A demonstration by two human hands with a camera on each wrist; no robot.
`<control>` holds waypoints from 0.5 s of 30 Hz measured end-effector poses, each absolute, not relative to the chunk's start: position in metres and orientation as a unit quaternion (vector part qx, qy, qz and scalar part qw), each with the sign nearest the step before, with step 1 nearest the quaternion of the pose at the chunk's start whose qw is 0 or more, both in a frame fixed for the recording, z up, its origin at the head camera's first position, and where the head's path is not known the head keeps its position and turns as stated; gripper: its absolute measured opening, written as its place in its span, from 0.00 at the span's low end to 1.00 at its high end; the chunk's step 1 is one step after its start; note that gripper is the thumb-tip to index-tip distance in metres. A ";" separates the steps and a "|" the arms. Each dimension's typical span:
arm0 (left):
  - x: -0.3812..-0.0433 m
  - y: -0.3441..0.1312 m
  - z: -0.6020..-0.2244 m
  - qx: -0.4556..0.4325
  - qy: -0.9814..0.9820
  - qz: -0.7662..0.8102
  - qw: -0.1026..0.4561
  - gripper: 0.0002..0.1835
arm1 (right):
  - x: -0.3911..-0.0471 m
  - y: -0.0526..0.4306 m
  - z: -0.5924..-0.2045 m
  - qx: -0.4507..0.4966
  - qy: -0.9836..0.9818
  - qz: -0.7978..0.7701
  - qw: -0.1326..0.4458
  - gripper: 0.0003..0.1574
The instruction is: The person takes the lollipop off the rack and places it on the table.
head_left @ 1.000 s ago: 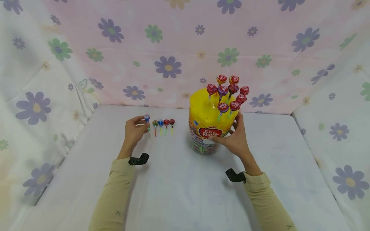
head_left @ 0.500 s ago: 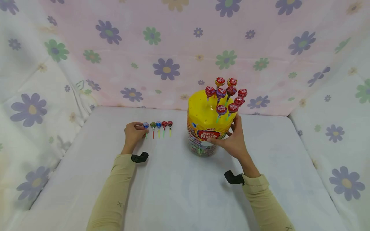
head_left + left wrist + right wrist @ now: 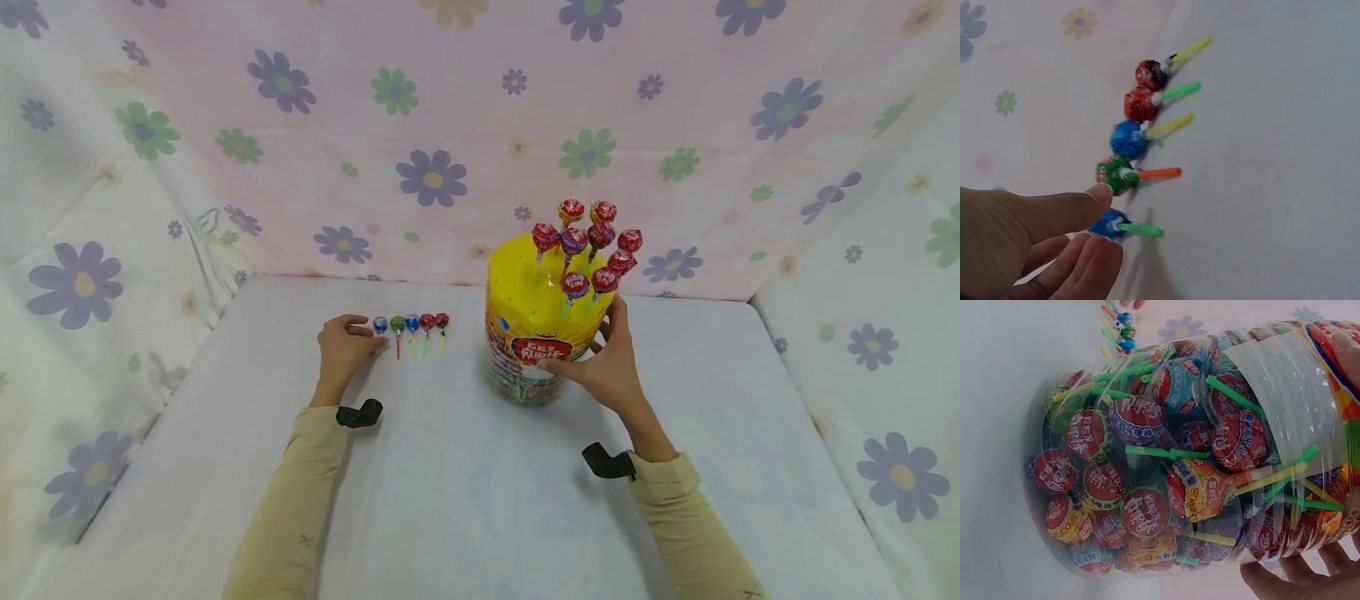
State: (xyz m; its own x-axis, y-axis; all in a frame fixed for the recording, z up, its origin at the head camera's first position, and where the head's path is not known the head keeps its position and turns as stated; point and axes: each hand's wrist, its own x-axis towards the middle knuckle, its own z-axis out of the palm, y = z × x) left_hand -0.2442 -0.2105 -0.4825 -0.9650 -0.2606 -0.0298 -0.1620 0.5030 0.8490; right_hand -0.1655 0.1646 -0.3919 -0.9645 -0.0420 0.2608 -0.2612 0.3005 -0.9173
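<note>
My left hand (image 3: 347,350) is at the left end of a row of several wrapped lollipops on the table. Its thumb and fingers are spread apart beside the end blue lollipop (image 3: 1110,224), which lies with its green stick (image 3: 1142,230) pointing toward me. Beyond it lie a green lollipop (image 3: 1116,175), another blue lollipop (image 3: 1129,140) and two red ones. My right hand (image 3: 603,367) grips the side of a clear plastic jar (image 3: 525,387) under its yellow lid (image 3: 525,283). Lollipops fill the jar, and several red-topped lollipops (image 3: 574,285) stand upright in the lid.
A white-covered table (image 3: 465,500) spreads under both arms. Flower-patterned cloth (image 3: 315,167) hangs behind it and at both sides. Each wrist wears a black camera mount (image 3: 360,414).
My left hand lowered the blue lollipop to the row's left end, then let go and drew slightly left. My right hand stays on the jar.
</note>
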 end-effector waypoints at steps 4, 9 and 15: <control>-0.240 -0.204 -0.464 0.074 -0.850 -0.519 0.058 0.28 | -0.165 0.165 -0.393 0.092 -0.801 0.585 0.091 0.64; -0.230 -0.174 -0.427 -0.023 -0.820 -0.565 0.089 0.25 | -0.165 0.165 -0.393 0.092 -0.801 0.585 0.092 0.64; -0.215 -0.126 -0.376 -0.120 -0.758 -0.625 0.144 0.22 | -0.165 0.166 -0.392 0.095 -0.802 0.582 0.091 0.63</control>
State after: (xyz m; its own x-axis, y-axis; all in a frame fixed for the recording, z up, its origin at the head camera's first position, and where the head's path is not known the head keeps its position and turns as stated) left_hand -0.2151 -0.1257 -0.3762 -0.9299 0.0016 0.3679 0.3615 0.1900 0.9128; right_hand -0.1654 0.1655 -0.3918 -0.9653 -0.0466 0.2568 -0.2586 0.3036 -0.9170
